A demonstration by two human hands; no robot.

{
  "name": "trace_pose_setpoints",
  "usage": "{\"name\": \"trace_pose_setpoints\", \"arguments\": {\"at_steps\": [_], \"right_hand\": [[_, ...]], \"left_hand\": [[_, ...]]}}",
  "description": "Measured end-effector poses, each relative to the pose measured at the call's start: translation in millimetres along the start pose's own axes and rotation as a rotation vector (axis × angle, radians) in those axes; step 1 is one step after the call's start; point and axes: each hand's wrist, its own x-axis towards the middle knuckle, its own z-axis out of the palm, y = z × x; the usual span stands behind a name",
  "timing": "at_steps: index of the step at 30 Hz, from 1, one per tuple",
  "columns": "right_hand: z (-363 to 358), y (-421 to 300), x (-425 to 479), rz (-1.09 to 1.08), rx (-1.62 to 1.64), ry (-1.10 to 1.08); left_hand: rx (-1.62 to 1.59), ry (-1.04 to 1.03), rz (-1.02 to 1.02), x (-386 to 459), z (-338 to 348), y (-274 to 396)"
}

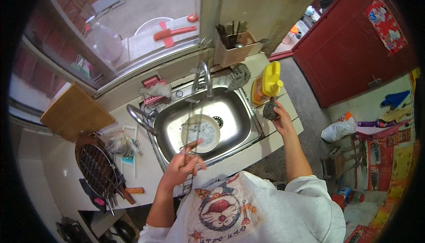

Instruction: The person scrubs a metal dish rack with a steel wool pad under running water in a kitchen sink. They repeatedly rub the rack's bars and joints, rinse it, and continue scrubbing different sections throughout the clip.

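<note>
My left hand (181, 170) is over the sink's front edge, gripping a narrow, dark wire rack (191, 120) that crosses in front of a pale bowl. The bowl (215, 146) holds sudsy water and sits in the stainless steel sink (235, 110). On the right, my right hand (281, 118) holds a dark, crumpled scouring pad (269, 111) over the tiled counter. Just beyond the pad stands a yellow detergent jug (265, 83), its cap towards me.
Two curved faucets (208, 77) (135, 112) rise at the sink. A grey cloth (239, 76) and utensil holder (232, 53) are behind it. Left are a pink rack with a rag (156, 92), plastic bag (118, 143), slatted dark basket (98, 163), orange-handled tool (134, 190) and wooden board (78, 113).
</note>
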Motion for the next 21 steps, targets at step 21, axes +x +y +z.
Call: {"name": "trace_pose_setpoints", "arguments": {"at_steps": [21], "right_hand": [[19.8,16.0,17.1,-0.056,0.656,-0.032]], "left_hand": [[1.31,-0.062,0.706,365.6,173.3,58.0]]}}
